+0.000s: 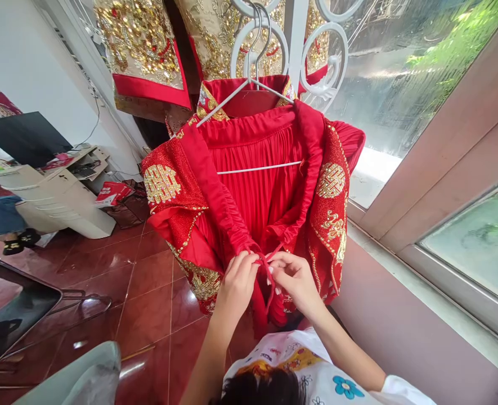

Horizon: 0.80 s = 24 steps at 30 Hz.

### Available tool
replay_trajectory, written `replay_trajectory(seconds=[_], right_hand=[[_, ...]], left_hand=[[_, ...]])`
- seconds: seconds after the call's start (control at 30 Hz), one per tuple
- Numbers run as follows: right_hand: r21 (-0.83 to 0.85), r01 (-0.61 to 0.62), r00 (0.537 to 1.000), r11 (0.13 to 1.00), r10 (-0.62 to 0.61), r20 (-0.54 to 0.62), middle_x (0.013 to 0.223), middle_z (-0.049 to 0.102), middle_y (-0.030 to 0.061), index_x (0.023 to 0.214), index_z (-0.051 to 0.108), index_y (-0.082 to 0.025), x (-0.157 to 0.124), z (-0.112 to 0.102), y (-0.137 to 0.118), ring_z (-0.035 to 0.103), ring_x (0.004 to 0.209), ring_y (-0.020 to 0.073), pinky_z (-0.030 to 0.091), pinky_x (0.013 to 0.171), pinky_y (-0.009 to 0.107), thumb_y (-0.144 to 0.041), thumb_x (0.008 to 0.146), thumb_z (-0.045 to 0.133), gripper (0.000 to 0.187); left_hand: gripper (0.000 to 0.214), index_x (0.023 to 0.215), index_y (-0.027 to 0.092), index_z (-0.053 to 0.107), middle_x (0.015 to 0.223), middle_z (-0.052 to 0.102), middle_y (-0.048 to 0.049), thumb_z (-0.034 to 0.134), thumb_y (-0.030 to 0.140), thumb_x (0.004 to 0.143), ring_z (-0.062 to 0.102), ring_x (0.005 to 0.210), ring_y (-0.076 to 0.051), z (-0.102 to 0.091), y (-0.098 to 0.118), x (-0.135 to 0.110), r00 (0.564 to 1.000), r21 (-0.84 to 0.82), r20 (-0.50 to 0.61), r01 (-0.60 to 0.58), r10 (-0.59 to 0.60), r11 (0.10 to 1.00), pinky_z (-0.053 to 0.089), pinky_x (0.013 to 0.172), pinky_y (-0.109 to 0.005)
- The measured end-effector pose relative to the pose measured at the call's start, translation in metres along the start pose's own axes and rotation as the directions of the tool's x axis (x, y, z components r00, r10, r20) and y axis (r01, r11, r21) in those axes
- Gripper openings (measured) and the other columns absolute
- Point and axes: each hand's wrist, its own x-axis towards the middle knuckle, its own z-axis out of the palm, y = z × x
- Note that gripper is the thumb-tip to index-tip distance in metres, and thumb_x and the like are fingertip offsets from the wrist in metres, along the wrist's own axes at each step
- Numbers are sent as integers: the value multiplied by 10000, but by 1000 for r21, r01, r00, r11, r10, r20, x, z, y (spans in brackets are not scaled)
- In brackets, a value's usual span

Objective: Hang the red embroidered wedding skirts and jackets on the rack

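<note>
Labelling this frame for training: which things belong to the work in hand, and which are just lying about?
In use: left hand, right hand, red cord, red garment, white hanger.
Lying about: red booklet, dark chair, gold garments.

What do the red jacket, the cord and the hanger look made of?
Red jacket: cloth densely beaded, gold embroidery glinting. Cord: thin red fabric tie, limp, pinched by the left hand and right hand. Hanger: thin white rod with grey hook, probably coated metal wire.
</note>
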Motion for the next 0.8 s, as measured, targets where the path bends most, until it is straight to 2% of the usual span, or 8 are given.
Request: replay_trajectory(seconds=[0.1, 0.2, 0.27, 0.33, 0.47, 0.6, 0.73, 0.8], right_hand=[[-248, 192, 957, 950, -237, -169, 663, 623, 4, 896, 618, -167, -3, -1, 3, 544, 542, 94, 447, 530, 213, -283, 777, 604, 167], [-482, 341, 908, 807, -415, -52, 878, 692, 42, 1122, 601, -198, -4, -8, 4, 634, 728, 127, 500, 706, 247, -230, 850, 532, 283], [-573, 377, 914, 727, -393, 103, 994, 693, 53, 1250, 559, -219, -3, -13, 4, 651, 792, 137, 503, 758, 266, -204, 888, 459, 376], [-631, 369, 923, 683, -346, 166, 1048, 688, 60, 1240, 582, -219, 0, -17, 3, 659, 853, 155, 503, 791, 283, -202, 904, 425, 371], [-644, 352, 931, 679, -328, 162, 1035, 697, 63, 1083, 664, -200, 2, -17, 1, 664, 898, 166, 501, 820, 277, -244, 915, 445, 280], [-608, 354, 931, 710, -327, 160, 919, 708, 61, 1028, 677, -183, 0, -12, -3, 665, 803, 155, 510, 766, 260, -261, 919, 452, 262], [-596, 365, 924, 715, -354, 142, 809, 694, 49, 1021, 680, -177, -1, -11, -4, 654, 732, 153, 520, 721, 263, -263, 919, 449, 267], [-606, 381, 915, 699, -377, 140, 842, 701, 53, 1009, 680, -179, 1, -13, -3, 652, 716, 149, 523, 707, 258, -258, 918, 444, 265]], left_hand=[[249, 1021, 164, 638, 891, 693, -79, 410, 213, 936, 656, 841, -169, -1, 2, 2, 999, 7, 12, -32, 32, 999, 527, 790, -267], [230, 1101, 163, 582, 933, 701, -79, 455, 198, 912, 673, 848, -164, -3, 4, -1, 999, -7, 5, -32, 32, 999, 526, 782, -249], [258, 1131, 159, 526, 919, 703, -66, 514, 177, 873, 682, 819, -146, -5, 5, -4, 999, -42, -31, 25, -26, 999, 526, 727, -211], [271, 1108, 165, 515, 867, 700, -42, 546, 147, 839, 679, 771, -130, -9, 6, -6, 996, -41, -73, 57, -60, 998, 515, 696, -190], [179, 955, 172, 618, 695, 638, -8, 510, 100, 831, 602, 621, -114, -13, 8, -5, 992, 84, -130, -1, 12, 996, 477, 669, -208], [173, 885, 157, 649, 601, 568, 8, 523, 76, 801, 515, 554, -111, -9, 6, -6, 964, 108, -266, 55, -24, 993, 438, 618, -221], [145, 797, 177, 617, 676, 584, 2, 521, 71, 777, 526, 626, -115, -7, 6, -10, 953, -200, -277, 70, -125, 977, 435, 630, -223], [106, 724, 174, 592, 802, 596, -29, 516, 124, 778, 558, 752, -139, -12, 7, -11, 951, -478, -181, 137, -250, 868, 459, 690, -238]])
